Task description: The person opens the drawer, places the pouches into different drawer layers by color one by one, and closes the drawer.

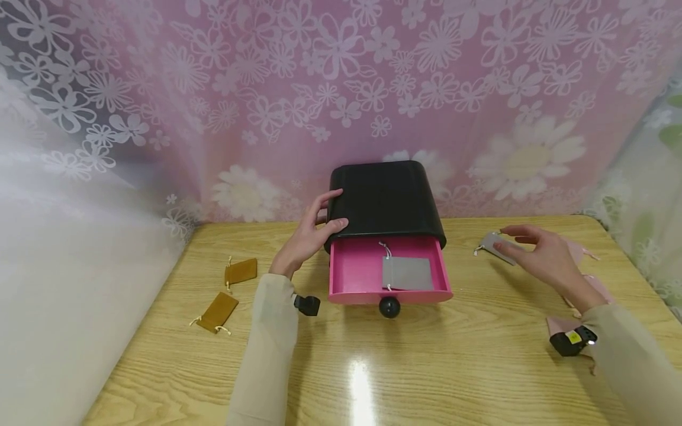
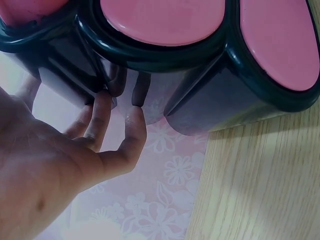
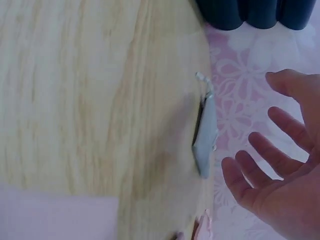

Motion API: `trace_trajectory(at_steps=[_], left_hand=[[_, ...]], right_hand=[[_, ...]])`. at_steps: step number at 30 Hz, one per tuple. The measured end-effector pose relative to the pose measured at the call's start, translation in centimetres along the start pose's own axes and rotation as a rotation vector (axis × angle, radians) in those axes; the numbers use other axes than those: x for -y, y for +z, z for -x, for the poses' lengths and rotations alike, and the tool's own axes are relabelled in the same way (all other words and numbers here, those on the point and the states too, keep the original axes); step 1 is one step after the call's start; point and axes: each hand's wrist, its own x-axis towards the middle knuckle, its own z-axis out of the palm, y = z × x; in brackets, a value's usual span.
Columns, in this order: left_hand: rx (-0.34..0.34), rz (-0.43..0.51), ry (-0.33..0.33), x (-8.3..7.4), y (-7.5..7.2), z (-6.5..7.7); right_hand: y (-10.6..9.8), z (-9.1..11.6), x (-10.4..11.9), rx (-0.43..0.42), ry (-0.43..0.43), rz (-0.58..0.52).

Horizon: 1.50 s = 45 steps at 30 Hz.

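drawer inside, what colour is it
Bright pink drawer, with a grey pouch in it; head view shows it best.

The box (image 1: 386, 198) under the left hand (image 1: 309, 234) is glossy black; its drawer (image 1: 354, 272) is bright pink with a black knob (image 1: 389, 307) and holds a grey pouch (image 1: 407, 273). Another grey pouch (image 1: 492, 244) lies just beyond the right hand (image 1: 538, 254). Two brown pouches (image 1: 229, 290) lie left of the left hand. The table (image 1: 426, 367) is pale wood grain, the curtain (image 1: 341, 89) pink with white flowers.
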Motion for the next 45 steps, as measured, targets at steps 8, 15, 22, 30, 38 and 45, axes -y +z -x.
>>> trace_trajectory(at_steps=[8, 15, 22, 30, 38, 45], left_hand=[[0.006, 0.009, 0.004, 0.0, 0.0, -0.1], [0.005, 0.010, -0.002, 0.1, 0.0, -0.1], [0.006, 0.010, -0.007, 0.1, 0.0, -0.1], [0.010, 0.031, -0.005, 0.0, -0.1, -0.1], [0.004, 0.028, -0.007, 0.0, -0.2, -0.2], [0.003, 0.021, -0.010, -0.1, -0.1, -0.3]], right_hand=[[0.1, -0.8, -1.9, 0.041, 0.035, 0.030], [0.3, -1.2, -2.8, 0.068, 0.052, 0.050], [0.5, -1.7, -3.8, 0.074, 0.063, 0.127], [0.6, -2.4, -4.0, 0.078, 0.031, 0.220], [0.7, -2.4, -3.8, 0.072, 0.042, 0.220], [0.4, -2.3, -3.6, 0.096, 0.069, 0.220]])
